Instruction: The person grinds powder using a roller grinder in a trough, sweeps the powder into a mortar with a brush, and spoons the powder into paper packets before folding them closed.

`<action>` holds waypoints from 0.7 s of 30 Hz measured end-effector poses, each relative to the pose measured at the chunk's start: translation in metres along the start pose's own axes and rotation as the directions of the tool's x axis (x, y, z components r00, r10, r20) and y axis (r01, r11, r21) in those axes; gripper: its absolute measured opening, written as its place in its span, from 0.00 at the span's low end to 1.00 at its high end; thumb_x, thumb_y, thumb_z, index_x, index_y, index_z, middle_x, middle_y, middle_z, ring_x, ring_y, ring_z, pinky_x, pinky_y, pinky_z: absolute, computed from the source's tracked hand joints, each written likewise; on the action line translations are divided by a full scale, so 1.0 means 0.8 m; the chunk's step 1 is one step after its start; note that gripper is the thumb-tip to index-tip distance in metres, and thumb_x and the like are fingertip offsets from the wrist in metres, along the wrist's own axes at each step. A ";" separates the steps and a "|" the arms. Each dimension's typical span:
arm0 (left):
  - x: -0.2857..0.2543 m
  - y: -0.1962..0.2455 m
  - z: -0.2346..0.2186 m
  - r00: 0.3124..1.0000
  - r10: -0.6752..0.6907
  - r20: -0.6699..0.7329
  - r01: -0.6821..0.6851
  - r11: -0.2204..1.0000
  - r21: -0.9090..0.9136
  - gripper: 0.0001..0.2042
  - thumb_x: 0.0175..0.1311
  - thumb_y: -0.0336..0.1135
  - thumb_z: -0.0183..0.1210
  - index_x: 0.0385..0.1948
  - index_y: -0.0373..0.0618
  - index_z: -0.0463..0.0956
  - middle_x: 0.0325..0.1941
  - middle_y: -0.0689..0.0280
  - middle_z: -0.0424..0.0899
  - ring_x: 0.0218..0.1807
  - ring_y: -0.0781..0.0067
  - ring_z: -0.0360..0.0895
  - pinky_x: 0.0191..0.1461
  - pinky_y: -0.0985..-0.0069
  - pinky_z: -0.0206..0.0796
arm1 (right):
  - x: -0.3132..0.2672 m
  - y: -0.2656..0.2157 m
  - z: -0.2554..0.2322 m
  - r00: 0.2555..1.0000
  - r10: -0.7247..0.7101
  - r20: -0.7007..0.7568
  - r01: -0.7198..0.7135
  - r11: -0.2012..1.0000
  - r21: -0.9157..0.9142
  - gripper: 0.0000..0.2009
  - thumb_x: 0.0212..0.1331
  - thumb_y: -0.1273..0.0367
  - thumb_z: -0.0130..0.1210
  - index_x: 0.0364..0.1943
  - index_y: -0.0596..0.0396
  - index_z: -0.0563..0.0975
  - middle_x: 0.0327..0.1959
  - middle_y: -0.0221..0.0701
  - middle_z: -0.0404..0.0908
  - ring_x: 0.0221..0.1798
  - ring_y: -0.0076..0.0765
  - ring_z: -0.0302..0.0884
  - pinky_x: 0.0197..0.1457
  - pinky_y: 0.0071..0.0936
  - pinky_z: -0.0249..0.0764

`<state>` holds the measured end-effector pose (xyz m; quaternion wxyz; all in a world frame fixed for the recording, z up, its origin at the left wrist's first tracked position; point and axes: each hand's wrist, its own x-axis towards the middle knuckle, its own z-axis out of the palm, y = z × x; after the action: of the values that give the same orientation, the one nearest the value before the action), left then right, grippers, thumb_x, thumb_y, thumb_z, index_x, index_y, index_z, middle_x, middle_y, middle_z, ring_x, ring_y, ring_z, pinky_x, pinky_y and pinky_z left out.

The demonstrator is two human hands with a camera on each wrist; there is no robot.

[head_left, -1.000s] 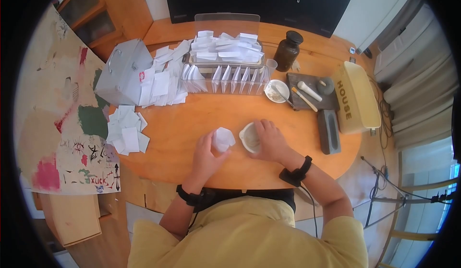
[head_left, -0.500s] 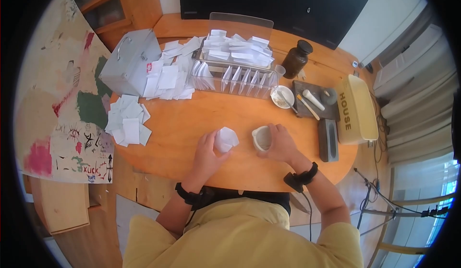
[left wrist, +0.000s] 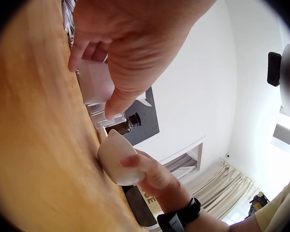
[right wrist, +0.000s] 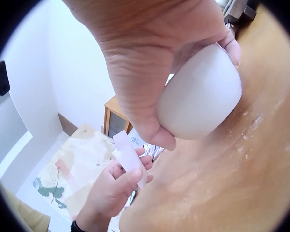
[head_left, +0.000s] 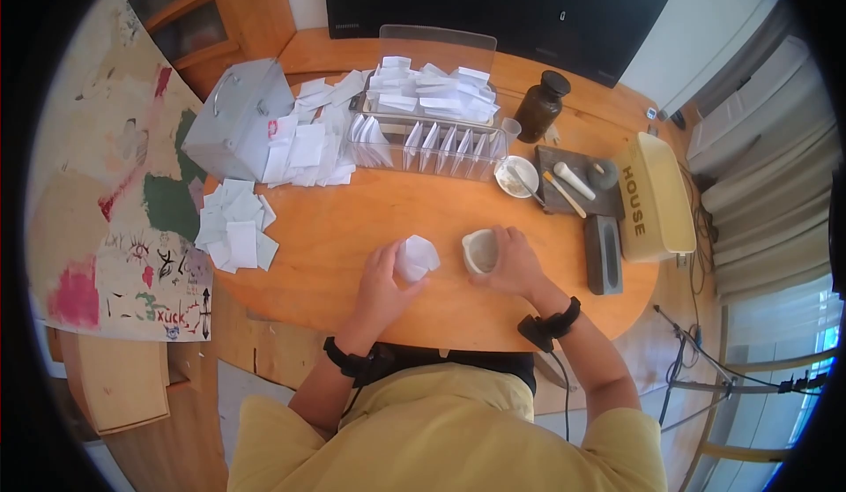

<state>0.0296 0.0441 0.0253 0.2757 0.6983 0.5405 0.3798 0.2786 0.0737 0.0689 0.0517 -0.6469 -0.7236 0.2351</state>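
Note:
My left hand (head_left: 382,282) holds a folded white paper pocket (head_left: 418,257) upright just over the wooden table, thumb on the near side and fingers behind it. To its right, my right hand (head_left: 518,267) grips a white mortar (head_left: 480,252) by its far side. The mortar's pouring lip points toward the paper, with a small gap between the two. Its smooth outer wall and the thumb and fingers around it fill much of the right wrist view. In the left wrist view the mortar (left wrist: 115,157) leans slightly, close over the tabletop.
White powder specks (right wrist: 251,123) mark the table (head_left: 352,219). Behind are an acrylic rack (head_left: 458,164) of papers, loose paper piles (head_left: 238,227), a metal case (head_left: 238,108), a dark jar (head_left: 539,108) and a small dish (head_left: 515,183). A pestle (head_left: 573,175) and brush (head_left: 564,194) lie right.
The head view has shifted since a second ago. The mortar has moved a little right, widening its gap from the paper pocket. Both hands keep their hold; the last half second shows hardly any movement.

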 end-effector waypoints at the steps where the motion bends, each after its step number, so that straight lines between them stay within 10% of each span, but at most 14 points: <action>1: 0.000 -0.001 0.001 1.000 0.004 -0.001 -0.004 1.000 0.001 0.34 0.45 0.33 0.72 0.56 0.36 0.66 0.53 0.54 0.72 0.54 0.58 0.72 0.53 0.69 0.70 | 0.001 -0.001 0.000 1.000 0.001 0.006 -0.001 1.000 -0.012 0.46 0.33 0.51 0.68 0.57 0.65 0.64 0.52 0.48 0.68 0.58 0.53 0.65 0.61 0.39 0.67; 10: -0.002 -0.005 0.001 1.000 0.012 -0.020 -0.012 1.000 -0.003 0.34 0.45 0.33 0.72 0.57 0.37 0.66 0.53 0.54 0.72 0.54 0.58 0.72 0.53 0.69 0.70 | -0.007 -0.004 -0.017 0.975 -0.117 -0.190 0.039 0.927 -0.373 0.45 0.30 0.56 0.71 0.56 0.62 0.62 0.47 0.42 0.68 0.54 0.47 0.67 0.55 0.39 0.71; 21: -0.001 -0.004 0.002 1.000 0.011 -0.009 -0.011 1.000 0.000 0.34 0.45 0.33 0.72 0.57 0.37 0.66 0.54 0.54 0.72 0.54 0.57 0.72 0.54 0.68 0.70 | -0.007 0.024 -0.001 0.986 -0.074 -0.149 0.041 0.976 -0.213 0.44 0.30 0.55 0.70 0.55 0.62 0.64 0.48 0.45 0.70 0.53 0.51 0.67 0.57 0.40 0.70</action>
<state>0.0291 0.0444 0.0220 0.2711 0.6996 0.5377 0.3846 0.2970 0.0695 0.0632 0.0463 -0.6440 -0.7564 0.1048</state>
